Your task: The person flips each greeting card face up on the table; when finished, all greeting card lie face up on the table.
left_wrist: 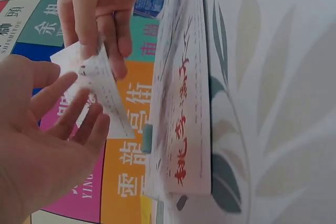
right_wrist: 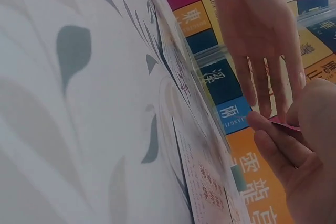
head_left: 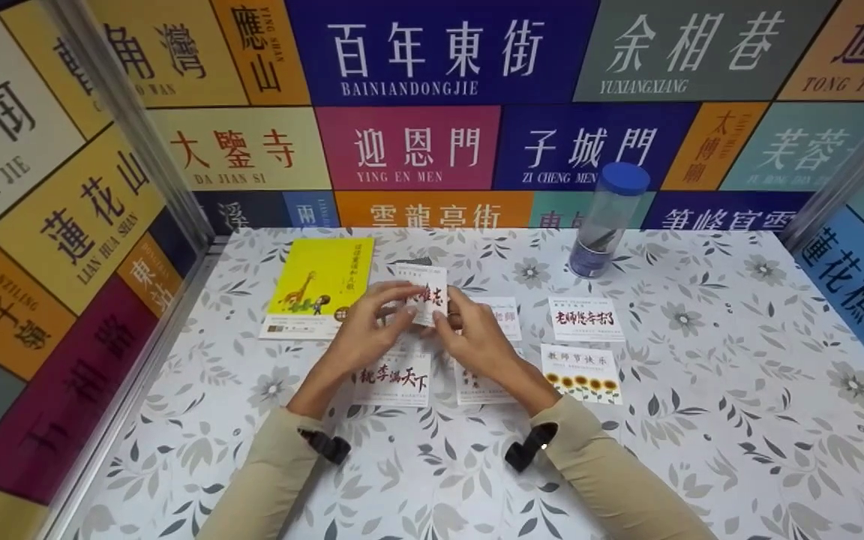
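my left hand (head_left: 363,330) and right hand (head_left: 475,337) pinched small card (head_left: 427,294) by edges above table (head_left: 702,420); judged light fingertip grip best, avoiding bend, clear of cards below.

Table covered in a white cloth printed with grey leaves and flowers (head_left: 702,390). At the back left, a yellow paperback book with a giraffe drawing (head_left: 319,289). At the back right, an upright clear plastic tube with a blue cap (head_left: 607,221). Across the middle, white printed cards lying flat: one with red brush lettering (head_left: 394,381), one with black calligraphy (head_left: 586,319), one with a row of sunflowers (head_left: 582,373).
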Demonstrator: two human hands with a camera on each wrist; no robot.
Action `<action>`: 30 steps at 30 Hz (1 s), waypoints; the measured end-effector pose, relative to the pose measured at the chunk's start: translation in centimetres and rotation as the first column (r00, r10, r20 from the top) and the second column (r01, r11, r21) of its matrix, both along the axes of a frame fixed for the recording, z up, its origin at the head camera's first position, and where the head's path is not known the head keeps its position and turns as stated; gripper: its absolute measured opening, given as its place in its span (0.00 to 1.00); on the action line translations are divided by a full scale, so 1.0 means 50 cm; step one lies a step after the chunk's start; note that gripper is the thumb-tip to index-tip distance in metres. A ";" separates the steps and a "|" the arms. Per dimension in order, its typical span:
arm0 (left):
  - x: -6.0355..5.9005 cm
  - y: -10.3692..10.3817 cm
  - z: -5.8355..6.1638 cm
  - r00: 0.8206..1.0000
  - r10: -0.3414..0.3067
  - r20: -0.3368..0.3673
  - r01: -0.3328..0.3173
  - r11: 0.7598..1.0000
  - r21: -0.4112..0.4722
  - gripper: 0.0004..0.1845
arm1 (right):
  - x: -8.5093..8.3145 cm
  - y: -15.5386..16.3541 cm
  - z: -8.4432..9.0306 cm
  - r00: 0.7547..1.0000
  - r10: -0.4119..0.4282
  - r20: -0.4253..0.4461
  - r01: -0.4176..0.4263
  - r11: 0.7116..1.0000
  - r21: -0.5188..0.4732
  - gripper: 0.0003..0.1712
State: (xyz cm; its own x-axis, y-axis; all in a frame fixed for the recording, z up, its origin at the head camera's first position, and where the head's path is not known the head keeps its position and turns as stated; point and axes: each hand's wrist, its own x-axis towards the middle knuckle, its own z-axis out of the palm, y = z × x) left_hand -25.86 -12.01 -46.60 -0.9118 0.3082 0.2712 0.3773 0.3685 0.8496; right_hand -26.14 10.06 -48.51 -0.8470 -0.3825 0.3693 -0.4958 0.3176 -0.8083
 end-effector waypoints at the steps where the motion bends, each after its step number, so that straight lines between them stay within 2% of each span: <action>1: -0.001 -0.003 -0.002 0.999 0.045 -0.011 -0.045 0.999 -0.027 0.28 | -0.001 0.001 -0.001 1.000 0.001 0.002 -0.001 1.000 -0.019 0.22; 4: -0.005 -0.011 -0.008 0.987 0.163 0.012 -0.161 0.985 -0.066 0.45 | -0.002 0.001 -0.004 1.000 0.007 0.028 -0.005 0.998 -0.056 0.29; 7: -0.010 -0.016 -0.012 0.974 0.217 0.070 -0.214 0.976 -0.041 0.56 | -0.002 0.001 -0.006 0.999 -0.016 0.040 0.019 0.998 -0.065 0.36; 10: -0.014 -0.017 -0.016 0.967 0.252 0.043 -0.250 0.968 -0.036 0.52 | -0.002 0.001 -0.005 0.998 -0.068 0.018 0.068 0.997 -0.036 0.34; 14: -0.018 -0.014 -0.015 0.954 0.289 -0.085 -0.298 0.947 -0.122 0.36 | 0.000 0.001 -0.002 0.982 -0.173 -0.078 0.180 0.980 0.088 0.20; 17: -0.014 -0.006 -0.011 0.945 0.290 -0.150 -0.315 0.930 -0.191 0.30 | 0.000 0.002 -0.001 0.969 -0.215 -0.120 0.234 0.956 0.179 0.15; 20: -0.009 -0.002 -0.008 0.962 0.233 -0.140 -0.264 0.925 -0.273 0.32 | 0.001 0.003 -0.004 0.973 -0.213 -0.093 0.230 0.937 0.263 0.16; 22: -0.005 -0.003 -0.009 0.983 0.158 -0.098 -0.182 0.919 -0.349 0.31 | 0.002 0.002 -0.007 0.978 -0.197 -0.072 0.210 0.921 0.329 0.16; 24: -0.002 -0.008 -0.012 0.996 0.078 -0.035 -0.085 0.900 -0.427 0.27 | 0.004 0.001 -0.010 0.981 -0.181 -0.068 0.193 0.896 0.401 0.17; 27: 0.000 -0.014 -0.017 1.000 -0.008 0.028 0.021 0.863 -0.505 0.23 | 0.007 -0.001 -0.012 0.985 -0.151 -0.087 0.174 0.870 0.462 0.20; 30: 0.002 -0.019 -0.018 0.998 -0.031 0.060 0.059 0.833 -0.550 0.23 | 0.010 -0.002 -0.014 0.987 -0.122 -0.101 0.157 0.855 0.494 0.22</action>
State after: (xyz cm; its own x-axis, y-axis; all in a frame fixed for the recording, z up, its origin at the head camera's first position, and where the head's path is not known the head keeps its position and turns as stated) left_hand -25.78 -12.94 -47.49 -0.9005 0.4348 0.0017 0.3702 0.7646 0.5276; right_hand -25.65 9.93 -49.19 -0.8865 -0.4095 0.2155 -0.4609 0.7393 -0.4909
